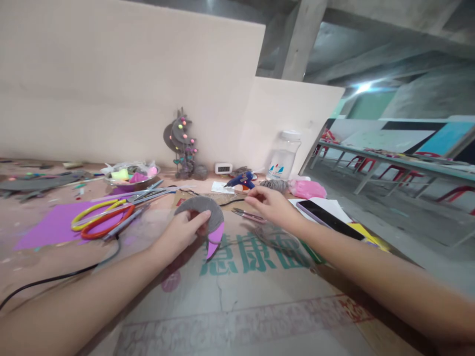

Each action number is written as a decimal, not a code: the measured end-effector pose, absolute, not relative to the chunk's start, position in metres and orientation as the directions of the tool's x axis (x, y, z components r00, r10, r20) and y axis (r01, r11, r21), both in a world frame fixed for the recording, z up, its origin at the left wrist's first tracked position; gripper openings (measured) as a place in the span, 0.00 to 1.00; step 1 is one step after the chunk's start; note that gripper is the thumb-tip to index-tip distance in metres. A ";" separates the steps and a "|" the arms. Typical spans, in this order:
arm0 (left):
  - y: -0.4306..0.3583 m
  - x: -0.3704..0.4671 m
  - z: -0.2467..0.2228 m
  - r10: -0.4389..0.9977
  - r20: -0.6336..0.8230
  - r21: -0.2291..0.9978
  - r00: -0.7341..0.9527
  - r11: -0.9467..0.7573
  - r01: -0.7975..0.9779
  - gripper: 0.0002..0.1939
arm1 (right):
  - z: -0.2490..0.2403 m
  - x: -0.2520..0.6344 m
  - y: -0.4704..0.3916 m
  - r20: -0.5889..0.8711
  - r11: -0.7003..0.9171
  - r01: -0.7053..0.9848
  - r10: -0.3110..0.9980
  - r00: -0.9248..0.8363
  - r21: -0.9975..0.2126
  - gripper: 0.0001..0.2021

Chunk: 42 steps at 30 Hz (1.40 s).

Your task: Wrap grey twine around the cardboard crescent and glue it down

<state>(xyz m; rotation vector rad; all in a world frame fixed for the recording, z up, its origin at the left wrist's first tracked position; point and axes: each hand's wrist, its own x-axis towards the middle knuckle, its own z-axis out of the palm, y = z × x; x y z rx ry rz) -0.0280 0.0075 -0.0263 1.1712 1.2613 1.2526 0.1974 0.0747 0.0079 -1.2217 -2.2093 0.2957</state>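
In my left hand (189, 225) is a crescent shape (198, 205), mostly wrapped in grey yarn, with a bare purple tip (214, 242) pointing down. My left thumb lies on its front face. Out to the right, my right hand (269, 202) is raised with thumb and fingers drawn together; what they pinch, if anything, is too small to tell. Just behind it a blue glue gun (241, 180) rests by a small white sheet (221, 188). Thread snips (248, 215) lie below my right fingers. A ball of grey yarn (275, 185) sits behind that hand.
Yellow and orange-handled scissors (107, 220) lie on purple sheet (48, 225) at left, near a metal bowl (131, 185). A decorated moon ornament (180, 143), small clock (223, 168) and plastic jar (285, 155) stand along the partition. A phone (330, 219) lies at right. A black cord (55, 279) crosses the left.
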 end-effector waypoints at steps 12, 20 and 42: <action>0.000 -0.031 -0.015 0.991 0.038 0.993 -0.126 -0.023 0.120 0.14 | -0.011 0.165 0.011 0.177 0.606 0.485 0.721 -0.670 -0.631 0.11; 0.002 -0.028 -0.022 0.993 -0.033 0.998 -0.115 0.026 -0.062 0.14 | -0.005 0.189 0.059 0.394 0.611 0.615 0.792 -0.467 -0.498 0.08; 0.004 -0.027 -0.018 0.995 -0.014 0.999 -0.102 0.018 0.037 0.16 | -0.032 0.198 0.183 0.385 0.355 0.854 0.900 -0.203 -0.380 0.20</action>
